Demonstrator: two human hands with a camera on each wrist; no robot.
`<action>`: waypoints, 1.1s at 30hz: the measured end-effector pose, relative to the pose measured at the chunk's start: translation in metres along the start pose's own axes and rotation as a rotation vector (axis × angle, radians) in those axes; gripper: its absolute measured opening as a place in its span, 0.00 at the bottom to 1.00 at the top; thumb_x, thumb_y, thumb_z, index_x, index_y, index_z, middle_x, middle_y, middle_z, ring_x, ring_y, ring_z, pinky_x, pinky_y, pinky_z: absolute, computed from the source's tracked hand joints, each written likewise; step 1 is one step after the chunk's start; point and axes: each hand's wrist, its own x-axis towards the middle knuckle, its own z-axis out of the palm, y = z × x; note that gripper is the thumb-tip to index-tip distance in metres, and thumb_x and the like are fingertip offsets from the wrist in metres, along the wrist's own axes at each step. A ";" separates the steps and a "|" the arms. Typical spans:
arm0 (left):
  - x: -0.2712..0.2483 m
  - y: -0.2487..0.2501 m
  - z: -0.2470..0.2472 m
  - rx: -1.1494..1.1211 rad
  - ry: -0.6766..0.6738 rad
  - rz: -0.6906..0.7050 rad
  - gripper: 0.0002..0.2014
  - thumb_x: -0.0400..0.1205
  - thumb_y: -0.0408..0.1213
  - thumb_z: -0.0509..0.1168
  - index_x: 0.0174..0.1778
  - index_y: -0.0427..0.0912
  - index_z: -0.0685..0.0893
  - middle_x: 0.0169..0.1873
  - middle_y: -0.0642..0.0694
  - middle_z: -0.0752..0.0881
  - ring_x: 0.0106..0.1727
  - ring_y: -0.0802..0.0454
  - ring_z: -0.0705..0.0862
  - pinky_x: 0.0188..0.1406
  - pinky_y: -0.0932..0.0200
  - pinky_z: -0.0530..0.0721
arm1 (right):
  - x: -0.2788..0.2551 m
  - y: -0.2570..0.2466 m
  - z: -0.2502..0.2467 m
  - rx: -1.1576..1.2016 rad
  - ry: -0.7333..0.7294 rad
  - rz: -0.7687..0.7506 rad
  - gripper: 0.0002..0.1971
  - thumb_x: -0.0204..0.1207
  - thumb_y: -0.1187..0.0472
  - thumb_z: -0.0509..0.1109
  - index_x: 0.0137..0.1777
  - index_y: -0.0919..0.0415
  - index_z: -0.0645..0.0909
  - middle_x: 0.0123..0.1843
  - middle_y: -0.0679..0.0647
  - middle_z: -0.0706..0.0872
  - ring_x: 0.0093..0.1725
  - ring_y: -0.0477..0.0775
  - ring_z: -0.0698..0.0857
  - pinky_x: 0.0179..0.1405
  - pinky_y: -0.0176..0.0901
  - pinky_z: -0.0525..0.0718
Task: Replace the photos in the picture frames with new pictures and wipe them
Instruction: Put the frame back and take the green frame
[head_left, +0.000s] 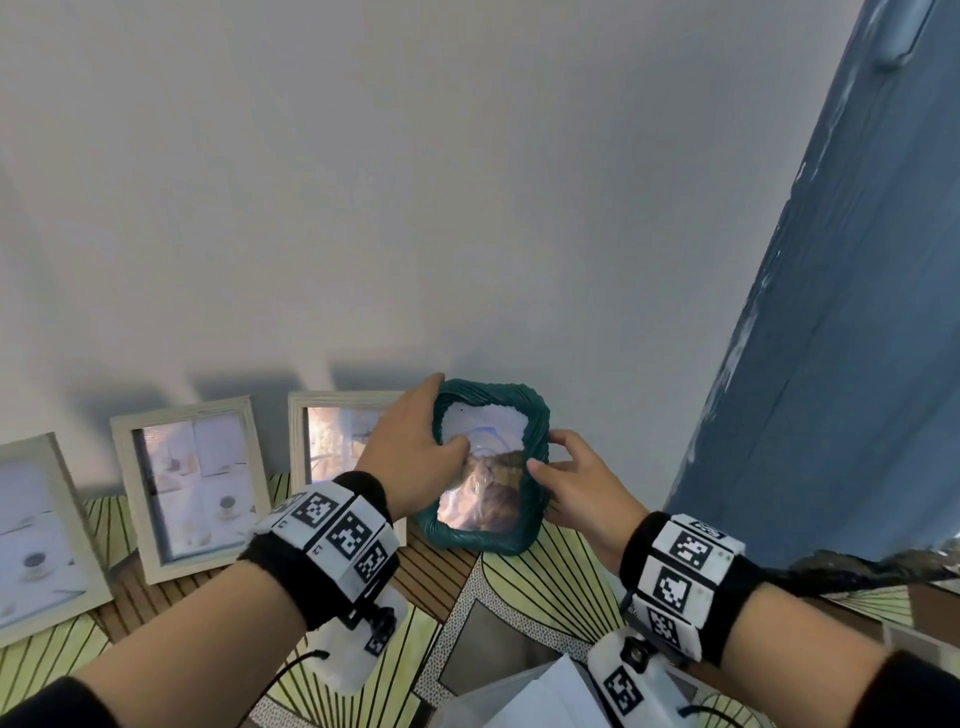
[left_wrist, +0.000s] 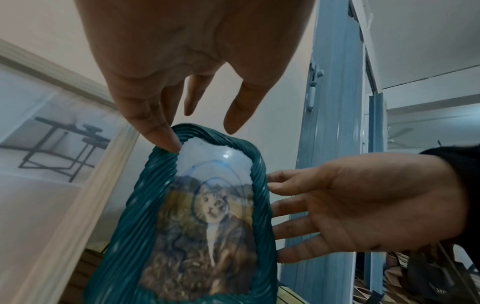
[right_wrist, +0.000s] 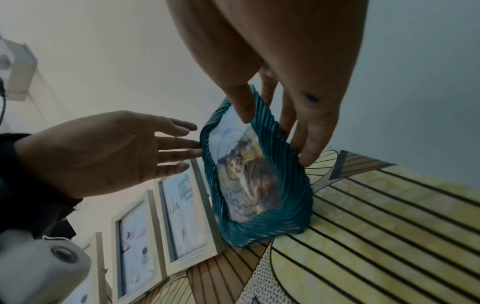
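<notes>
A teal ribbed picture frame (head_left: 488, 538) holding a cat picture stands on the patterned tabletop and leans back toward the wall. My left hand (head_left: 410, 452) is at its upper left; the thumb (left_wrist: 166, 142) touches the top left rim and the other fingers stretch straight past the top edge. My right hand (head_left: 569, 475) is at the frame's right edge, and its straight fingertips (left_wrist: 280, 207) touch the rim. The right wrist view shows the frame (right_wrist: 259, 232) between both hands, with the left hand (right_wrist: 103, 148) spread flat beside it.
Three pale wooden frames (head_left: 192, 478) (head_left: 31, 530) (head_left: 332, 431) lean on the white wall to the left. The striped yellow and brown tabletop (head_left: 545, 582) runs toward me. A blue door (head_left: 831, 312) stands close on the right. White paper (head_left: 535, 696) lies at the near edge.
</notes>
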 end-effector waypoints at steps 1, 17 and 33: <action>0.001 0.000 0.001 -0.019 -0.004 -0.010 0.32 0.80 0.39 0.65 0.81 0.49 0.63 0.69 0.48 0.77 0.67 0.48 0.77 0.62 0.54 0.76 | 0.000 0.001 -0.001 0.008 -0.004 -0.002 0.12 0.85 0.64 0.64 0.63 0.47 0.75 0.50 0.58 0.90 0.50 0.54 0.90 0.50 0.48 0.87; -0.035 0.019 -0.043 -0.321 0.125 0.139 0.31 0.83 0.34 0.66 0.81 0.58 0.66 0.73 0.64 0.73 0.74 0.61 0.72 0.49 0.79 0.78 | -0.057 -0.057 -0.004 -0.070 0.098 -0.313 0.10 0.87 0.65 0.59 0.55 0.47 0.76 0.56 0.55 0.87 0.52 0.53 0.87 0.33 0.32 0.84; -0.246 -0.004 -0.130 -0.516 0.156 0.134 0.28 0.81 0.40 0.65 0.75 0.70 0.72 0.58 0.57 0.88 0.60 0.60 0.86 0.58 0.69 0.83 | -0.207 -0.055 0.081 0.131 -0.195 -0.387 0.11 0.89 0.63 0.56 0.60 0.48 0.77 0.55 0.47 0.91 0.53 0.45 0.89 0.46 0.37 0.85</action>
